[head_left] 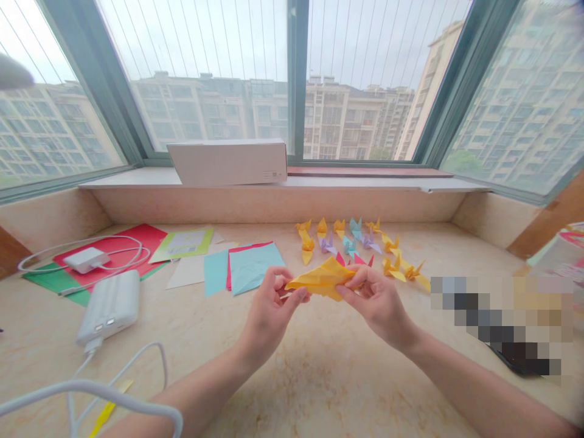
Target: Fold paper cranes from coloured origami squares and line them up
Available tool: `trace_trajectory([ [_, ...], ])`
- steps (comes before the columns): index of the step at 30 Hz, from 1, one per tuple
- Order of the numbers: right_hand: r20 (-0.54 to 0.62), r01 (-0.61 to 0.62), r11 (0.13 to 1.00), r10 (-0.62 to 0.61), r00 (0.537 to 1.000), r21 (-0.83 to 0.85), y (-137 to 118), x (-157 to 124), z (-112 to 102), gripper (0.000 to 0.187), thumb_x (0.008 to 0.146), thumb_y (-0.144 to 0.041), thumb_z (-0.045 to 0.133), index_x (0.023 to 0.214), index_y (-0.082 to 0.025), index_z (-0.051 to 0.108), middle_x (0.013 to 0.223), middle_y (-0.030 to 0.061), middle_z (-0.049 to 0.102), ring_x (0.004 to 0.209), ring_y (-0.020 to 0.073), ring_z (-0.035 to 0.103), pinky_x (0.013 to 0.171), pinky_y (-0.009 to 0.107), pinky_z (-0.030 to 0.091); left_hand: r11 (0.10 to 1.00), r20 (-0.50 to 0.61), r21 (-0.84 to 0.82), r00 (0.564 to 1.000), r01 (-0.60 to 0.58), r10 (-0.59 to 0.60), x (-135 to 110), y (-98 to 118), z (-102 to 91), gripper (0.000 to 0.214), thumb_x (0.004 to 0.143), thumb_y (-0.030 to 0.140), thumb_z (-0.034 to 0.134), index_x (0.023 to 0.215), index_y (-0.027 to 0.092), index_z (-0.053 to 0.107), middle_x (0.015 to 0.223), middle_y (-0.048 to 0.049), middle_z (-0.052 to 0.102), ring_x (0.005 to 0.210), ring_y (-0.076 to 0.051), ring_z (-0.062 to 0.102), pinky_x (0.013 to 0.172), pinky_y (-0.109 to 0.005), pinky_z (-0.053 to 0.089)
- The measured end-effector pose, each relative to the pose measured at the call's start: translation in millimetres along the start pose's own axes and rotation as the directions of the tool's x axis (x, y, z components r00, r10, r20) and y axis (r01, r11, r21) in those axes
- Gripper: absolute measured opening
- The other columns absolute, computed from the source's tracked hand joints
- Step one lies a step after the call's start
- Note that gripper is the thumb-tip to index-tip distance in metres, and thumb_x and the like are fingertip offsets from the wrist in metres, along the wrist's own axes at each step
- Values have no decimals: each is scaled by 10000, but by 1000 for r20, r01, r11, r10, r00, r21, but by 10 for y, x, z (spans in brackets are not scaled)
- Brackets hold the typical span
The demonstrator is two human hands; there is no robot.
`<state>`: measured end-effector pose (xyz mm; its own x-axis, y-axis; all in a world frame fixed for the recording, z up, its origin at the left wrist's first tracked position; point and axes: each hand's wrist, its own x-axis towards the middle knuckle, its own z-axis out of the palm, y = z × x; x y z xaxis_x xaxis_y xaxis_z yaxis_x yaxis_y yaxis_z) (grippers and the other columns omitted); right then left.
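A folded sheet of yellow origami paper (322, 278) is held up between both hands above the marble sill. My left hand (279, 298) pinches its left end between thumb and fingers. At the other end, my right hand (371, 292) grips the paper with its thumb below and fingers above. Behind the paper stand several small folded paper cranes in yellow, blue, purple and red, among them a yellow crane (307, 246) and a blue crane (356, 227). The red crane (364, 260) is partly covered by the paper and my right hand.
Left of my hands lie blue paper sheets (255, 264), a red sheet (137, 240) and a green sheet (45, 280). A white power bank (112, 304), a charger (86, 260) and a looping white cable (91, 389) are nearby. A white box (228, 164) rests at the window; a blurred patch (511, 322) covers things at right.
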<state>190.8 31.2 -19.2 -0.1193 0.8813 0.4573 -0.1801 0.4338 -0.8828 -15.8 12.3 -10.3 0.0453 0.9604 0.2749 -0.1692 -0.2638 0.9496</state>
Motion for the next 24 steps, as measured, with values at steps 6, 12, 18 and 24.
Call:
trace_trajectory([
  [6,-18,-13,1000,13,1000,9,-2,27,-6,210,797,-214,787,748,-219,582,983,11,684,897,139,668,779,247,559,997,28,-31,997,70,-69,5,64,8,351,822,254,746,1023,216,461,728,56,674,658,-124,682,666,-251,536],
  [12,-72,-49,999,49,996,-1,-40,80,2,319,744,-306,834,660,-201,545,1012,26,689,872,153,677,760,266,563,993,0,-76,996,94,-94,9,101,19,372,795,296,778,1033,199,508,686,59,645,598,-106,626,604,-225,489],
  [18,-136,-221,973,229,964,69,-17,-64,202,357,729,-439,831,873,-229,581,818,19,704,731,188,680,641,300,549,983,160,-46,973,177,-168,-34,52,71,492,721,367,843,1126,172,640,1087,-107,721,943,-220,682,802,-327,539],
  [24,32,-158,985,161,987,-74,25,-249,333,167,838,-364,741,910,-223,688,920,32,674,843,179,675,750,296,559,995,112,-22,989,102,-99,-66,-13,92,349,793,428,774,1000,164,682,1036,-97,756,979,-261,699,865,-348,533],
])
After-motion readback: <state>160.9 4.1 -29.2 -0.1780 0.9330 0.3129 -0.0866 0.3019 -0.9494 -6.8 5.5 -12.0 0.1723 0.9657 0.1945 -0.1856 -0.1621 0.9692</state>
